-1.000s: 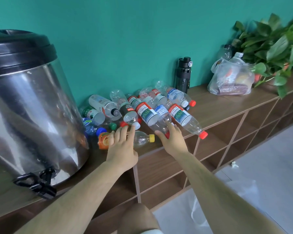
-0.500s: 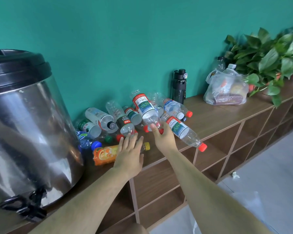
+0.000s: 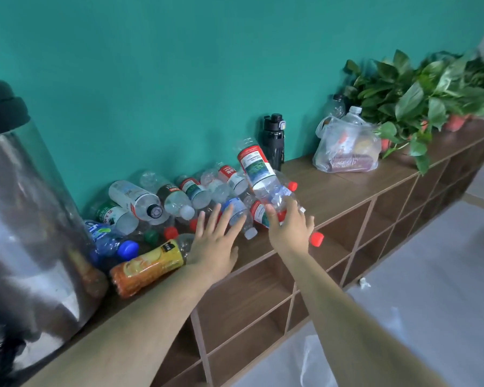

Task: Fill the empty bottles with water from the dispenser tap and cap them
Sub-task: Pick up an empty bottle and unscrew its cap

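The right hand (image 3: pixel 289 230), just right of centre, has its fingers curled round the neck end of a clear bottle (image 3: pixel 259 171) with a red and green label; the bottle is tilted, its base pointing up and to the left above the rest of the pile. Under this hand lies another red-labelled bottle (image 3: pixel 261 215), whose red cap (image 3: pixel 316 238) sticks out at the right of the wrist. The left hand (image 3: pixel 215 241), just left of centre, is wide, fingers straight and spread, holding nothing; its fingertips lie over a small bottle with a blue label (image 3: pixel 239 215) and its palm hides the neck of an orange juice bottle (image 3: pixel 148 266) lying on its side. Behind both hands a heap of empty bottles (image 3: pixel 162 199) lies against the teal wall (image 3: pixel 179 65) on the wooden shelf top (image 3: pixel 336 188); one with a blue cap (image 3: pixel 109 241) is at its left end. The steel dispenser (image 3: pixel 25 233) fills the left edge, its tap blurred. To the upper right stand a black flask (image 3: pixel 274 141), a plastic bag (image 3: pixel 347 149) and leafy plants (image 3: pixel 419 93)
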{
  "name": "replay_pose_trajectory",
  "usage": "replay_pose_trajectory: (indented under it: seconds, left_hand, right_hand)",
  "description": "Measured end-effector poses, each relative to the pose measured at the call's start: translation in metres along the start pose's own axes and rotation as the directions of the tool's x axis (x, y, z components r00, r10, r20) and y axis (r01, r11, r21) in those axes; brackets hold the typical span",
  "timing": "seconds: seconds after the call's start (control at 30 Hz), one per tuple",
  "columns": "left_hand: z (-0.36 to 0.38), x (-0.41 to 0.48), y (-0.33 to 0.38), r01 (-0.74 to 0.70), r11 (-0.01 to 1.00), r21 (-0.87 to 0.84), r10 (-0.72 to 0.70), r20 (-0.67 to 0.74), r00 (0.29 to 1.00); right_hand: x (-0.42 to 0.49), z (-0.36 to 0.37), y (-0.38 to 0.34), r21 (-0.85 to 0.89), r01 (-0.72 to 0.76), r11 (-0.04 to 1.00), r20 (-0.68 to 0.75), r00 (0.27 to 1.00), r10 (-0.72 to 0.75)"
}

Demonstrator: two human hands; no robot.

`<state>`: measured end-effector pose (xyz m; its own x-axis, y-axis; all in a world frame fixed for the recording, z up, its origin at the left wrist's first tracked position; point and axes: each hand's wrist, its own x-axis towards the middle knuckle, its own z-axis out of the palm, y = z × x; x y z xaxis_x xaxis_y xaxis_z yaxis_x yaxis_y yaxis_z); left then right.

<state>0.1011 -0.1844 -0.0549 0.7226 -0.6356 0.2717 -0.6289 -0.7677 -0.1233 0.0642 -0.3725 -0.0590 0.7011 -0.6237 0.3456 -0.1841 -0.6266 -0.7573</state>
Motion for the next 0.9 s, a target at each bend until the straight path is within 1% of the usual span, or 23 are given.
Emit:
replay_pose_trajectory:
  seconds: [0.07, 0.13, 0.17, 0.2, 0.23, 0.27, 0.3, 0.33, 0.37, 0.4, 0.47, 0.53, 0.6, 0.67, 0.73, 0.8, 0.9]
  left_hand:
    - [0.005, 0.007, 0.011, -0.024, 0.999, -0.026, 0.024, 0.006, 1.0]
    - [0.01, 0.009, 0.017, -0.044, 0.998, -0.053, 0.045, 0.011, 0.999]
    - [0.011, 0.009, 0.02, -0.064, 0.995, -0.073, 0.065, 0.019, 0.998]
    - [0.012, 0.009, 0.023, -0.087, 0.992, -0.096, 0.091, 0.028, 0.996]
    - [0.014, 0.01, 0.028, -0.11, 0.988, -0.112, 0.115, 0.039, 0.993]
    - [0.016, 0.01, 0.033, -0.126, 0.985, -0.114, 0.132, 0.048, 0.99]
    - [0.019, 0.011, 0.039, -0.128, 0.986, -0.103, 0.133, 0.045, 0.99]
    - [0.023, 0.013, 0.044, -0.117, 0.989, -0.085, 0.12, 0.025, 0.992]
    - [0.027, 0.016, 0.048, -0.098, 0.993, -0.064, 0.098, -0.005, 0.995]
    - [0.03, 0.02, 0.05, -0.082, 0.996, -0.045, 0.08, -0.044, 0.996]
    - [0.037, 0.027, 0.051, -0.095, 0.995, -0.016, 0.092, -0.141, 0.986]
    - [0.043, 0.036, 0.049, -0.17, 0.985, 0.025, 0.171, -0.239, 0.956]
    - [0.045, 0.045, 0.049, -0.228, 0.973, 0.03, 0.226, -0.314, 0.922]
    - [0.046, 0.052, 0.05, -0.249, 0.968, 0.015, 0.236, -0.378, 0.895]
    - [0.051, 0.057, 0.054, -0.239, 0.971, 0.01, 0.221, -0.416, 0.882]
    - [0.053, 0.063, 0.057, -0.227, 0.974, 0.0, 0.205, -0.429, 0.88]
    - [0.056, 0.067, 0.059, -0.232, 0.972, 0.023, 0.219, -0.43, 0.876]
  right_hand:
    - [0.004, 0.004, -0.002, -0.005, 0.045, 0.999, 0.055, 0.997, -0.045]
    - [0.006, 0.001, 0.0, 0.013, 0.072, 0.997, 0.076, 0.994, -0.073]
    - [0.007, -0.004, 0.003, -0.004, 0.08, 0.997, 0.055, 0.995, -0.08]
    - [0.01, -0.011, 0.007, -0.042, 0.068, 0.997, -0.003, 0.998, -0.068]
    - [0.013, -0.018, 0.012, -0.074, 0.02, 0.997, -0.076, 0.997, -0.026]
    - [0.016, -0.027, 0.018, -0.063, -0.057, 0.996, -0.133, 0.99, 0.048]
    - [0.019, -0.034, 0.025, -0.007, -0.142, 0.99, -0.153, 0.978, 0.139]
    - [0.023, -0.039, 0.033, 0.075, -0.213, 0.974, -0.142, 0.965, 0.222]
    - [0.026, -0.041, 0.041, 0.152, -0.254, 0.955, -0.12, 0.955, 0.273]
    - [0.028, -0.04, 0.046, 0.208, -0.264, 0.942, -0.105, 0.951, 0.29]
    - [0.03, -0.035, 0.052, 0.302, -0.246, 0.921, -0.079, 0.956, 0.281]
    - [0.029, -0.031, 0.053, 0.412, -0.199, 0.889, -0.063, 0.967, 0.246]
    - [0.028, -0.031, 0.052, 0.458, -0.169, 0.873, -0.063, 0.973, 0.221]
    - [0.028, -0.028, 0.058, 0.443, -0.141, 0.885, -0.05, 0.982, 0.181]
    - [0.026, -0.024, 0.062, 0.422, -0.131, 0.897, -0.039, 0.986, 0.163]
    - [0.028, -0.019, 0.064, 0.397, -0.132, 0.908, -0.059, 0.984, 0.169]
    - [0.035, -0.017, 0.067, 0.391, -0.144, 0.909, -0.069, 0.98, 0.185]
